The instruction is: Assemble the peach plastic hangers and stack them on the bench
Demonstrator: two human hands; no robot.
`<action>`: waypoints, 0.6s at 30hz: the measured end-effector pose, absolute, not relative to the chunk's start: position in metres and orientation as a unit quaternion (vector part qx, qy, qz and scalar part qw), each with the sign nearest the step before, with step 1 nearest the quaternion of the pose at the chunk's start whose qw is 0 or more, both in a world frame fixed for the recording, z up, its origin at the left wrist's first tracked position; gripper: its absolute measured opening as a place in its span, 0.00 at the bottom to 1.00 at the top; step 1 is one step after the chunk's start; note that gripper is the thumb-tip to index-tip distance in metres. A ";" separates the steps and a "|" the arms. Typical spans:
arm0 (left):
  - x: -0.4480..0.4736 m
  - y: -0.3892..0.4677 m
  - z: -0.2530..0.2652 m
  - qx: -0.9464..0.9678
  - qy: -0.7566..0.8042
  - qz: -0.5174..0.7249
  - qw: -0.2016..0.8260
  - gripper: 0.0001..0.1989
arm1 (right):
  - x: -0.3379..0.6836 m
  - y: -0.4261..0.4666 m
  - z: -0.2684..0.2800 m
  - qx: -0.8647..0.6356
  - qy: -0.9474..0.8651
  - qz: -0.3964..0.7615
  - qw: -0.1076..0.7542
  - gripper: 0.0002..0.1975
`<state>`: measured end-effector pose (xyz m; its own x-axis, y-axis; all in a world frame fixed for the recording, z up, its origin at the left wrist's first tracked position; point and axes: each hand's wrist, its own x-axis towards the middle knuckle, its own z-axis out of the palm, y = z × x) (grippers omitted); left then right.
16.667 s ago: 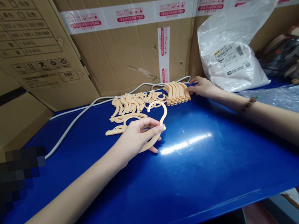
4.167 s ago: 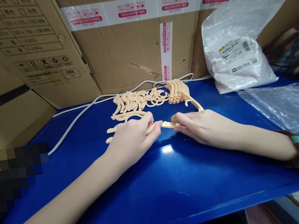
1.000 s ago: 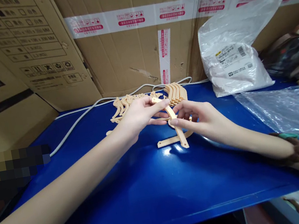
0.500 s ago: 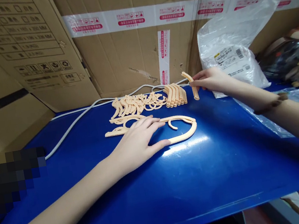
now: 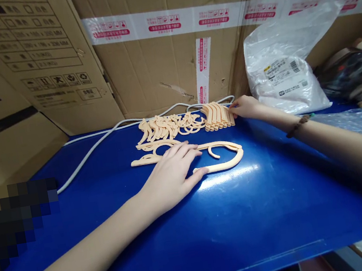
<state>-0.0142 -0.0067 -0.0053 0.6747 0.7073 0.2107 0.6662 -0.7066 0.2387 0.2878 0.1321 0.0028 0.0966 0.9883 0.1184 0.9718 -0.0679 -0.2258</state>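
My left hand (image 5: 168, 174), thumb and fingers spread, rests on the hanger (image 5: 224, 165), covering part of it on the blue table (image 5: 192, 244). Right hand (image 5: 246, 108) at the stacked tubes (image 5: 216, 114), right end; I can't tell whether it pinches one. Hooks (image 5: 189, 117) overlap, hard to separate.

Left hand (image 5: 170, 175) lies spread, right hand (image 5: 246, 107) farther forward.
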 end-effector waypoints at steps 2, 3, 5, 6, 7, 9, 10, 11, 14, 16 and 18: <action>-0.014 -0.007 -0.006 0.913 0.374 0.148 0.073 0.21 | 0.288 0.131 0.003 -0.722 -0.679 0.029 0.128 0.12; -0.014 -0.007 -0.006 0.913 0.373 0.150 0.074 0.20 | 0.288 0.130 0.004 -0.718 -0.683 0.027 0.131 0.13; -0.014 -0.008 -0.006 0.913 0.369 0.157 0.077 0.20 | 0.287 0.126 0.007 -0.712 -0.688 0.017 0.138 0.15; -0.014 -0.008 -0.006 0.913 0.368 0.160 0.079 0.20 | 0.286 0.123 0.010 -0.712 -0.688 0.007 0.144 0.16; -0.014 -0.008 -0.006 0.913 0.366 0.163 0.081 0.19 | 0.284 0.119 0.014 -0.713 -0.685 -0.004 0.149 0.17; -0.014 -0.008 -0.006 0.912 0.365 0.168 0.086 0.19 | 0.275 0.109 0.022 -0.708 -0.685 -0.036 0.166 0.19; -0.014 -0.008 -0.006 0.911 0.366 0.170 0.089 0.19 | 0.269 0.104 0.027 -0.701 -0.689 -0.053 0.177 0.19; -0.014 -0.008 -0.006 0.910 0.367 0.171 0.092 0.18 | 0.262 0.098 0.032 -0.680 -0.703 -0.076 0.194 0.18; -0.014 -0.009 -0.007 0.908 0.369 0.176 0.097 0.18 | 0.236 0.086 0.041 -0.606 -0.759 -0.116 0.209 0.15; -0.015 -0.010 -0.006 0.907 0.368 0.179 0.100 0.18 | 0.218 0.083 0.043 -0.551 -0.803 -0.134 0.182 0.14; -0.015 -0.011 -0.006 0.907 0.366 0.182 0.103 0.18 | 0.202 0.084 0.041 -0.495 -0.842 -0.153 0.149 0.13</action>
<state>-0.0150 -0.0109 -0.0056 0.6653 0.7016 0.2552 0.6269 -0.7106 0.3193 0.2018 0.0837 0.0409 -0.4648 0.7889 0.4020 0.8798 0.4624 0.1098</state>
